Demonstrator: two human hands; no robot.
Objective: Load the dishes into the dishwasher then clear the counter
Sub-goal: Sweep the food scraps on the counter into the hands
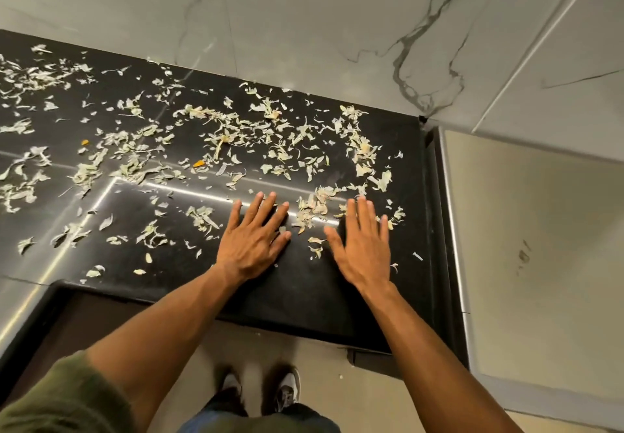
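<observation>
A black stone counter (304,284) runs across the view, strewn with many pale green leaf scraps (236,135) and a couple of small orange bits (198,163). My left hand (253,233) lies flat on the counter near its front edge, fingers straight and spread. My right hand (363,240) lies flat beside it to the right, fingers straight and together. A small heap of scraps (312,208) sits between the fingertips of both hands. Neither hand holds anything. No dishes or dishwasher are in view.
A marble-look wall (337,27) rises behind the counter. To the right stands a pale cabinet side (526,247) with a metal edge strip. The counter's front edge drops to a tiled floor where my shoes (260,388) show.
</observation>
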